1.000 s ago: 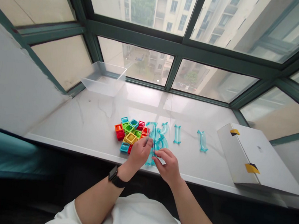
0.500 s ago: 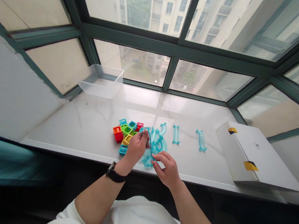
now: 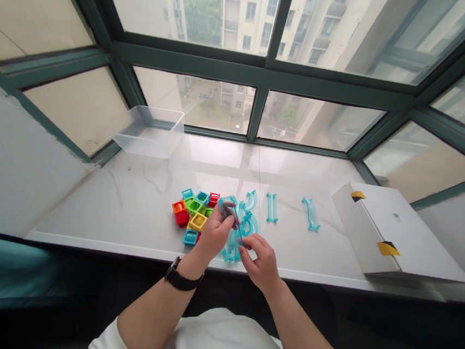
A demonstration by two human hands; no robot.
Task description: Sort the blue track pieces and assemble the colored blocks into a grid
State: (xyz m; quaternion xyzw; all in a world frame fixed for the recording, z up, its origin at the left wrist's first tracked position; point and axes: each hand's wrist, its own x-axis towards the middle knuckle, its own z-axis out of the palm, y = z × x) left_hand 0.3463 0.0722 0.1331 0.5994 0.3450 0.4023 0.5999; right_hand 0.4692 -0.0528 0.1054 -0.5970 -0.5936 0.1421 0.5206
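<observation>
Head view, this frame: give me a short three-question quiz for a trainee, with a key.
1. Where is the black watch worn? A) left wrist; B) right wrist; C) neither.
2. True or false: the clear bin stands nearer the window than the coloured blocks do.
3. Fill in the colour: the left hand and right hand hold a translucent ____ piece.
Key: 1 A; 2 true; 3 light blue.

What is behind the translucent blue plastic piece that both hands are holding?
More translucent blue plastic pieces show behind it, on the white marbled sill. The left hand covers part there; what it hides cannot be seen.
</observation>
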